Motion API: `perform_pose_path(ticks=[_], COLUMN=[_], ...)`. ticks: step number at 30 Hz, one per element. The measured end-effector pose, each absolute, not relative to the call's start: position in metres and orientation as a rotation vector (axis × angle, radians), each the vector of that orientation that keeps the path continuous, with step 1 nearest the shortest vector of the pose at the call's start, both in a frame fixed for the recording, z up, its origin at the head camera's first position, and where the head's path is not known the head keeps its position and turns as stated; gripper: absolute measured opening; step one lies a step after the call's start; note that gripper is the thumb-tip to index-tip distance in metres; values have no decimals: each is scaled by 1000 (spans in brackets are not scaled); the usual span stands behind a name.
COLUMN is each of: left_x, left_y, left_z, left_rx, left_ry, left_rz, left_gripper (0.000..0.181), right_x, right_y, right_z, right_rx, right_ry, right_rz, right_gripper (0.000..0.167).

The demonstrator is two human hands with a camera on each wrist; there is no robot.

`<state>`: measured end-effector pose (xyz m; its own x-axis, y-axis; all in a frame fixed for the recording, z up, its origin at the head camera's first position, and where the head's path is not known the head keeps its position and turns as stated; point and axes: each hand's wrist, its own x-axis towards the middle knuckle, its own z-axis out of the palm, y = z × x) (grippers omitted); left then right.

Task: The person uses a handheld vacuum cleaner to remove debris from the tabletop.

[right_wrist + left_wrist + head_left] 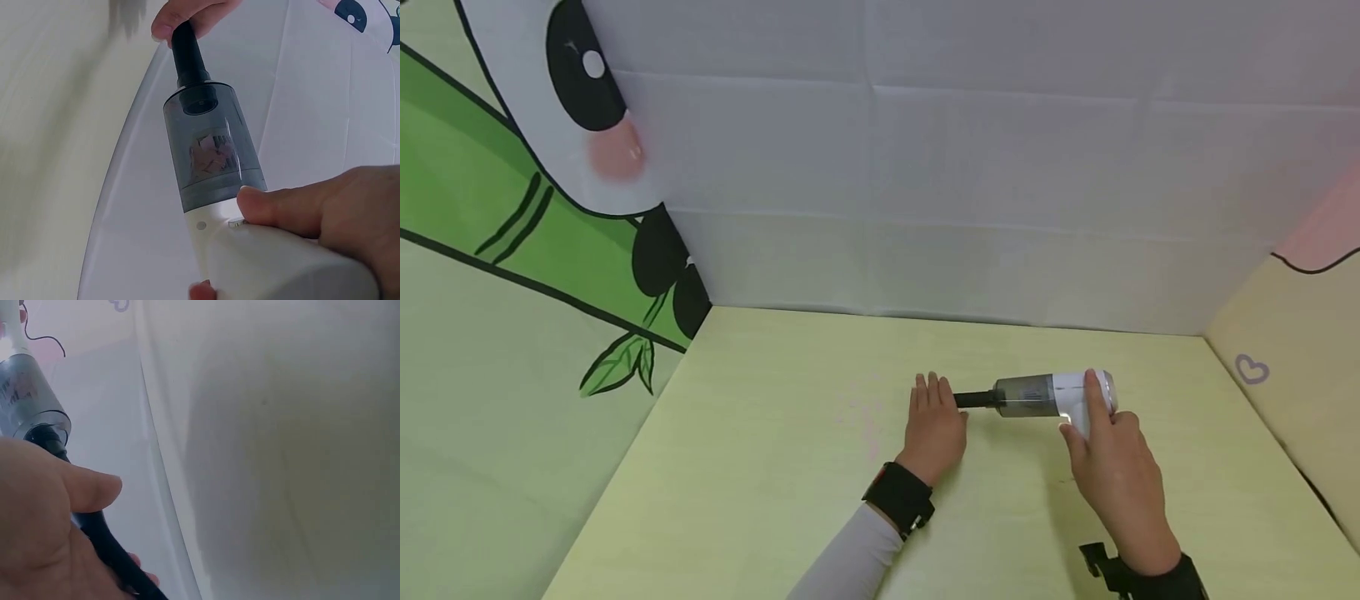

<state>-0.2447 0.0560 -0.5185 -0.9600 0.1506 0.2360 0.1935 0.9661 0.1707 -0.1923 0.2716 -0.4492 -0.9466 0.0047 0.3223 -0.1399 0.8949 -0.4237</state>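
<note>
A small handheld vacuum [1028, 396] with a clear grey dust cup [209, 150] and a white body [281, 262] is held level above the table. My right hand [1120, 475] grips its white handle, the thumb near a button in the right wrist view. Pinkish scraps show inside the cup. The black nozzle [976, 399] points left and meets my left hand [934, 437]. In the left wrist view the nozzle [112, 550] lies across the palm side of my left hand [37, 519], thumb over it and fingertips beyond it.
The pale yellow tabletop [760, 433] runs back to a whitish wall covering [925, 167]. At the left stands a green and white cartoon panel [475, 167]; at the right, a cream panel with a small heart [1252, 369]. Faint pinkish marks show on the tabletop left of my left hand.
</note>
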Motion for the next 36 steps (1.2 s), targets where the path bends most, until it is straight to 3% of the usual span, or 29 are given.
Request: perform_pose_path(ticks=[13, 17, 24, 36], left_x=[-243, -246, -253, -256], left_y=[68, 73, 72, 67], left_z=[-511, -508, -517, -516], left_rx=[-241, -375, -529, -446], left_ry=[-3017, -2959, -2704, -2703], left_rz=[-321, -202, -71, 12], left_gripper=[67, 57, 26, 29], right_x=[-202, -204, -205, -210], right_y=[274, 277, 277, 279], right_z=[-451, -449, -450, -451], right_rx=[121, 124, 211, 189], right_ry=[-2786, -2815, -2820, -2841], right_rz=[638, 645, 652, 663], right_gripper=[78, 78, 78, 77])
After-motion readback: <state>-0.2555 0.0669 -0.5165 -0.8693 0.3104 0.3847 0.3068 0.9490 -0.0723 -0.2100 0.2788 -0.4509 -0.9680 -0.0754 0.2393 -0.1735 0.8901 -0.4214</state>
